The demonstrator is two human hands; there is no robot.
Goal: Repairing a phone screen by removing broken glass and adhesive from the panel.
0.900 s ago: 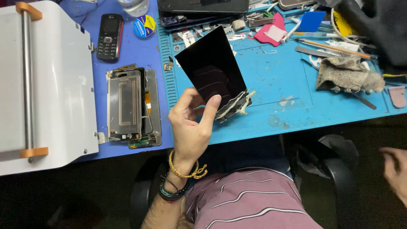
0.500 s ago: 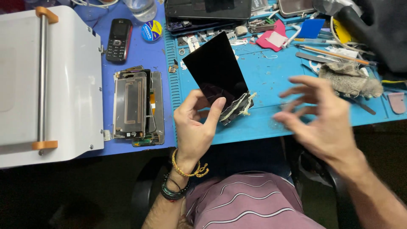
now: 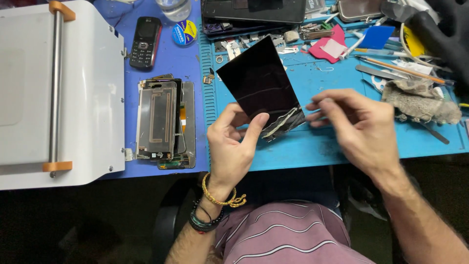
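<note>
My left hand (image 3: pixel 233 146) holds a black phone screen panel (image 3: pixel 256 83) by its lower edge, thumb on the front, tilted up over the blue work mat (image 3: pixel 303 146). The panel's bottom corner is cracked and peeling, with a torn shiny strip (image 3: pixel 283 122) hanging off. My right hand (image 3: pixel 359 129) is at that torn corner, fingertips pinched close to the strip; whether they grip it is unclear because of blur. A stripped phone body (image 3: pixel 163 124) with exposed back plates lies on the mat to the left.
A white machine (image 3: pixel 58 93) with a metal bar and orange end caps fills the left. A small keypad phone (image 3: pixel 144 41) and a round tin (image 3: pixel 184 33) lie behind. Tools, a grey rag (image 3: pixel 420 100), pink and blue cards and a dark device crowd the back right.
My right hand came up from the lower right, crossed over the mat, and has closed in on the torn corner of the panel. The left hand kept holding the panel steady.
</note>
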